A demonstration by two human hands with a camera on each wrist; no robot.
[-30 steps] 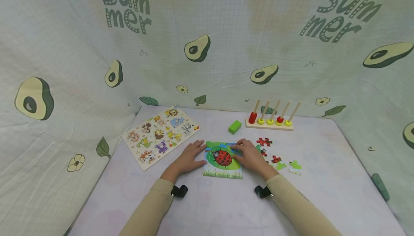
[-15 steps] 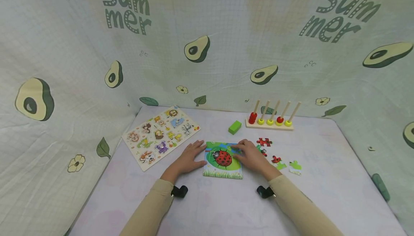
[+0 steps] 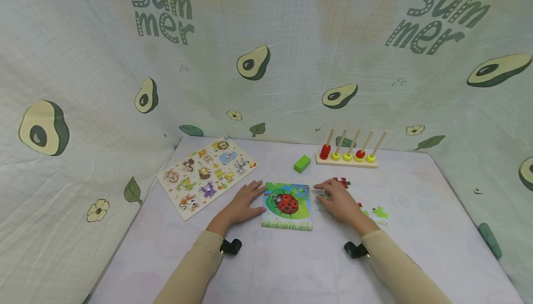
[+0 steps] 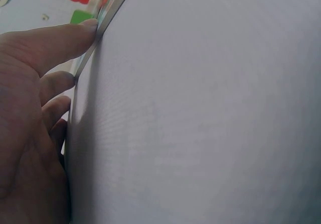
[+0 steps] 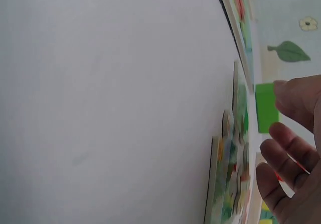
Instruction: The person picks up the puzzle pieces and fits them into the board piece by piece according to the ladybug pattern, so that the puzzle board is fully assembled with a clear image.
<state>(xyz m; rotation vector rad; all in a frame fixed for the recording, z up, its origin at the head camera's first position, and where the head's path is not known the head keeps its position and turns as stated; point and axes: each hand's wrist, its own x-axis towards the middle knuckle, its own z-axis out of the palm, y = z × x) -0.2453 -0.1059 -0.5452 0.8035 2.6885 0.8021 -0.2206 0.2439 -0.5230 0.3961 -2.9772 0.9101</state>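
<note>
A square ladybug jigsaw board (image 3: 287, 204) lies flat at the middle of the table. My left hand (image 3: 241, 204) rests on the table at its left side, fingers spread; in the left wrist view the thumb and fingertips touch the board's edge. My right hand (image 3: 339, 202) is just right of the board, over loose jigsaw pieces (image 3: 380, 213), part of which it hides. In the right wrist view its fingers (image 5: 276, 153) are slightly bent and apart, with nothing between them, and several pieces (image 5: 225, 179) lie beside them.
A wooden animal puzzle board (image 3: 207, 173) lies at the left. Behind the ladybug board is a green block (image 3: 302, 164). Farther right stands a bead stacker (image 3: 347, 162) with five pegs, red and yellow rings on them. A printed cloth (image 3: 291, 26) hangs behind the table.
My right hand has lifted off the ladybug board and moved right, over the loose pieces. My left hand and the board have stayed in place.
</note>
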